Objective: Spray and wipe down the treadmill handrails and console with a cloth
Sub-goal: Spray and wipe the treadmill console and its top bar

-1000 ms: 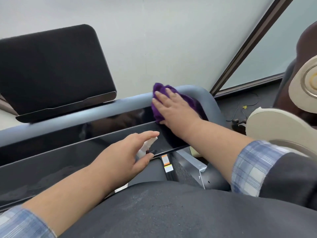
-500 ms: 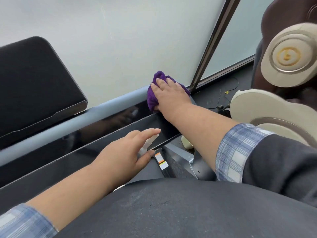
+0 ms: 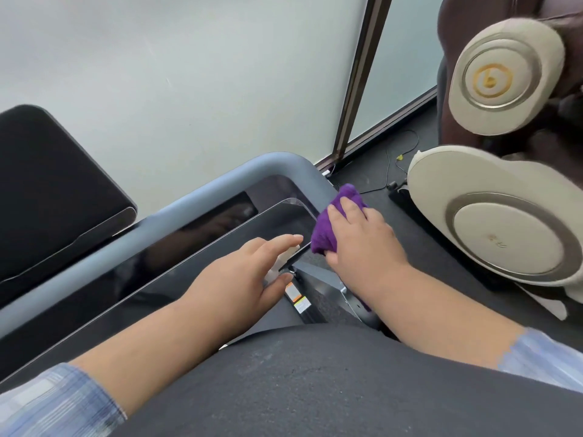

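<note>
Closest to me, my left hand [image 3: 249,272] sits at the near edge of the glossy console panel [image 3: 176,275], loosely curled round a small white spray bottle [image 3: 277,266]; it's mostly hidden under the palm, so I can't tell how firm that hold is. Just right of the panel's corner, my right hand [image 3: 362,238] is pressed flat on the purple cloth [image 3: 325,231], fingers spread, pinning it against the grey handrail [image 3: 277,168] where it bends down the side. A second ago that cloth was up on the top bar beyond the panel; now it's come round the bend and down the right leg. So I reckon the top corner's wiped and I'm onto the side rail. Further off from the panel: the dark screen [image 3: 47,190] up left, beige massage chair [image 3: 489,222] off right.
</note>
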{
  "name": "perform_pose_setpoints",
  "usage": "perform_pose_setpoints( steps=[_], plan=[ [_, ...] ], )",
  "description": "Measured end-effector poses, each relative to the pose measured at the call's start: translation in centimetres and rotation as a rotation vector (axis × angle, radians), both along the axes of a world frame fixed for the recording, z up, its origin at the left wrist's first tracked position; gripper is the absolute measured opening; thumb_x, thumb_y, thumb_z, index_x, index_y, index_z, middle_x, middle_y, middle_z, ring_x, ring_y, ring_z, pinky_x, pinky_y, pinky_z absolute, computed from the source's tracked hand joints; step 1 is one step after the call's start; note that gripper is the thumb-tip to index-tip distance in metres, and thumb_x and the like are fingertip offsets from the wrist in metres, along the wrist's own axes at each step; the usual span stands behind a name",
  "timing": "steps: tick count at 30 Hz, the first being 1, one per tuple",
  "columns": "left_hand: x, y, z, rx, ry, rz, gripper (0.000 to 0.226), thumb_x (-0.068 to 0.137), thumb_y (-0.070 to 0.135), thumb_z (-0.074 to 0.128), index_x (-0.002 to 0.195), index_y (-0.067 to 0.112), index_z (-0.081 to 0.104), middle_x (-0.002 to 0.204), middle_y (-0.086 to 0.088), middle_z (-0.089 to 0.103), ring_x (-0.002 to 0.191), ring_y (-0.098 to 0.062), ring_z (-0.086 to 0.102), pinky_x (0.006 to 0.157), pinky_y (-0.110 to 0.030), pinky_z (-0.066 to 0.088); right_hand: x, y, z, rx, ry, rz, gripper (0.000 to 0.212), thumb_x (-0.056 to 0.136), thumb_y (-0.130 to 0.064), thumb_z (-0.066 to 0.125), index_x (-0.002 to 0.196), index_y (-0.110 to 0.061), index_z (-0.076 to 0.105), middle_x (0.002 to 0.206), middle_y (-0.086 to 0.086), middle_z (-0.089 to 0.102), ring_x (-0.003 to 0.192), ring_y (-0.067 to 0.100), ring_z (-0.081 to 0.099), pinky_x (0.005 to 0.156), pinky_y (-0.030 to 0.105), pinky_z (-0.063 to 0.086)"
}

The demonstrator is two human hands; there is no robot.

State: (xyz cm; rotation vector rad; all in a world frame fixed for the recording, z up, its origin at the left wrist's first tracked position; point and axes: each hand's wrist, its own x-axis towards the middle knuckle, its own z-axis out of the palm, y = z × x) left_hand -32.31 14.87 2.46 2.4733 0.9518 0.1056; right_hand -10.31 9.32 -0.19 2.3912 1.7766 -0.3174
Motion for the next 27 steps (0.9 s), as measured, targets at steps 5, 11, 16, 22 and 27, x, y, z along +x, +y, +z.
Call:
perform_pose_setpoints(
  steps=[5,11,16,22,27],
  plan=[
    [0.2,0.2,-0.4,-0.007,-0.030,0.015,0.054,0.091,0.052,0.050,0.139,0.056,0.025,0.107,0.021,0.052,0.070,-0.007,0.051,0.059,-0.026,0.043,1.1,-7.2,-0.5,-0.013,0.026,-0.065,0.088,0.081,-0.057,0.068,0.155,-0.021,0.036,0.158,0.004,0.033,0.127,0.029,0.044,0.100,0.042,0.047],
    [-0.5,0.0,-0.1,-0.014,-0.043,0.079,0.055,0.091,0.052,0.053,0.139,0.054,0.025,0.112,0.018,0.056,0.078,-0.013,0.061,0.064,-0.034,0.053,0.7,-1.3,-1.1,-0.030,-0.004,-0.038,0.088,0.092,-0.052,0.058,0.159,-0.015,0.014,0.165,0.011,0.016,0.128,0.035,0.041,0.107,0.044,0.039],
    [0.2,-0.7,-0.1,-0.024,-0.041,0.098,0.052,0.091,0.050,0.051,0.137,0.054,0.029,0.110,0.014,0.057,0.079,-0.015,0.060,0.066,-0.032,0.050,-0.5,7.9,-0.7,0.020,0.048,-0.053,0.078,0.098,-0.036,0.055,0.159,-0.014,0.012,0.165,0.010,0.013,0.136,0.039,0.035,0.107,0.047,0.037],
    [2.8,-1.4,-0.8,-0.029,-0.020,0.028,0.056,0.092,0.048,0.054,0.138,0.056,0.024,0.108,0.018,0.052,0.078,-0.012,0.057,0.065,-0.028,0.045,0.6,4.7,-0.5,0.037,0.097,-0.037,0.082,0.094,-0.044,0.059,0.159,-0.018,0.016,0.162,0.006,0.018,0.127,0.037,0.042,0.100,0.046,0.042],
    [4.1,-1.3,-1.3,-0.024,-0.046,-0.014,0.058,0.091,0.047,0.056,0.139,0.054,0.026,0.107,0.020,0.051,0.070,-0.008,0.049,0.060,-0.026,0.041,2.2,-5.6,-1.1,0.035,0.114,-0.060,0.089,0.084,-0.051,0.067,0.157,-0.018,0.026,0.159,0.007,0.028,0.119,0.034,0.049,0.097,0.044,0.045]
  ],
)
